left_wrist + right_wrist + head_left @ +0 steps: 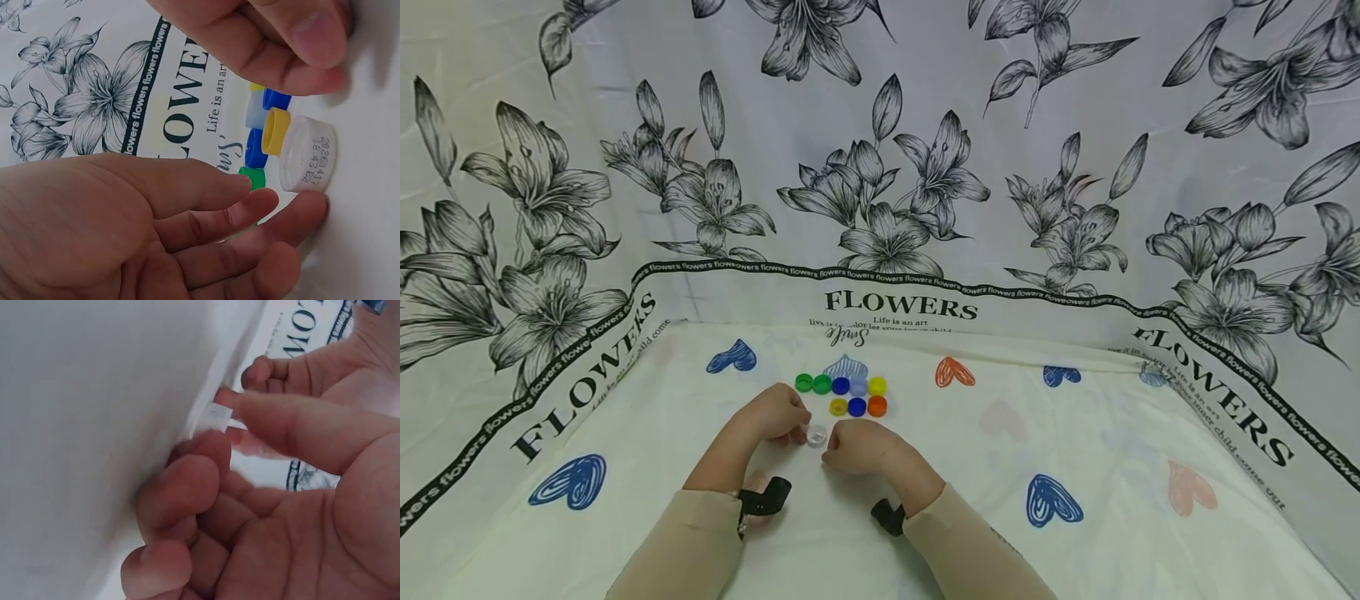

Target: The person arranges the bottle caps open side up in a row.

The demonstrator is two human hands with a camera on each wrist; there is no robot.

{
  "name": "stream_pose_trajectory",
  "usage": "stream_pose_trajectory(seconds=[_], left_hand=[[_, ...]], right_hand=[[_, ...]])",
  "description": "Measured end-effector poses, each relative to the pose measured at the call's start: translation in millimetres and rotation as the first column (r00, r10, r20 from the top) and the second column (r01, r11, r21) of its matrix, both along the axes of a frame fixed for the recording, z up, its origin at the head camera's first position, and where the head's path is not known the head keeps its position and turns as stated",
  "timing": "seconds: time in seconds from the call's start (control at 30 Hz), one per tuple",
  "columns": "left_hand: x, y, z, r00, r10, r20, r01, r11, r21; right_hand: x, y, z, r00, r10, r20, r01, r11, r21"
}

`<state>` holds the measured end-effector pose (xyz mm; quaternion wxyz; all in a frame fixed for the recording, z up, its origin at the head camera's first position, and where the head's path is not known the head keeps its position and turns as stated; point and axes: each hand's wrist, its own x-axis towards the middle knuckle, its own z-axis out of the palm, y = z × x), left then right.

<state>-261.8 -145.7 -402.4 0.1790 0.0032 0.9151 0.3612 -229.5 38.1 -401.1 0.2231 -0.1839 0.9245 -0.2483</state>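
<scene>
A clear bottle cap (pixel 817 435) with printed digits on its side sits on the cloth between the two hands. My left hand (pixel 772 414) is at its left, with relaxed, slightly bent fingers. In the left wrist view a fingertip lies right at the edge of that cap, while the thumb stays apart from it. My right hand (pixel 862 446) is to the right of the cap, its fingers loosely curled and holding nothing. In the right wrist view a gap shows between its thumb and fingers, with the clear cap beyond.
Behind the clear cap, coloured caps lie in two rows: green caps (pixel 822 384), blue caps (pixel 857 407), a light blue cap (pixel 859 387), yellow caps (pixel 877 386) and an orange cap (pixel 877 406). A heart-patterned cloth (pixel 940 500) covers the table; a flower-printed curtain (pixel 1000 208) stands behind.
</scene>
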Motion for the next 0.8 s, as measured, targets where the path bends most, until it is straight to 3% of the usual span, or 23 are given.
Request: stream_pose_trajectory(seconds=[0.13,0.3,0.8], left_hand=[[0.8,2.2,3.0,1.0,-0.014,0.009,0.014,1.0,0.022],[1.0,3.8,3.3,1.0,0.024,0.0,-0.024,0.999,0.028],[-2.7,5.5,3.0,0.996,0.024,-0.082,-0.02,0.998,0.054]], right_hand=[[0.9,-0.4,1.3,0.999,0.036,0.001,-0.036,0.999,-0.002],[1.8,-1.9,-0.7,0.999,0.037,-0.017,-0.037,0.999,0.023],[0.6,-1.4,-1.5,0.999,0.026,-0.022,-0.026,1.0,0.011]])
